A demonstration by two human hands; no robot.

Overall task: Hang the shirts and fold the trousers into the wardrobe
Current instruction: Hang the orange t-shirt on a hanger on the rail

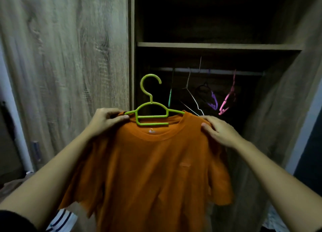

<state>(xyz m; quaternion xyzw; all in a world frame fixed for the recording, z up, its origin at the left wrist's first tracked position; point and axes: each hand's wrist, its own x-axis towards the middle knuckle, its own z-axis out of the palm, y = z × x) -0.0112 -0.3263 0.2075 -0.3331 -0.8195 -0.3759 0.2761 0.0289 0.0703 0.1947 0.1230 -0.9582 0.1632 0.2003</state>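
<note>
Head view: the wardrobe (132, 40) fills the frame, its open bay from 12 to 3 o'clock. An orange shirt (153, 170) hangs from centre to 6 o'clock, in front of the bay. The left hand (104, 122) pinches its 10 o'clock shoulder and the right hand (219, 132) grips its 2 o'clock shoulder. A green hanger (151, 113) sits in the collar, hook up. Spare hangers (193, 99) dangle from the rail (244, 72) at 1 o'clock.

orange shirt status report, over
Left hand and right hand each grip a shoulder of the orange shirt. Shirt on green hanger, hook not yet on rail. Other hangers crowd the rail ahead.
</note>
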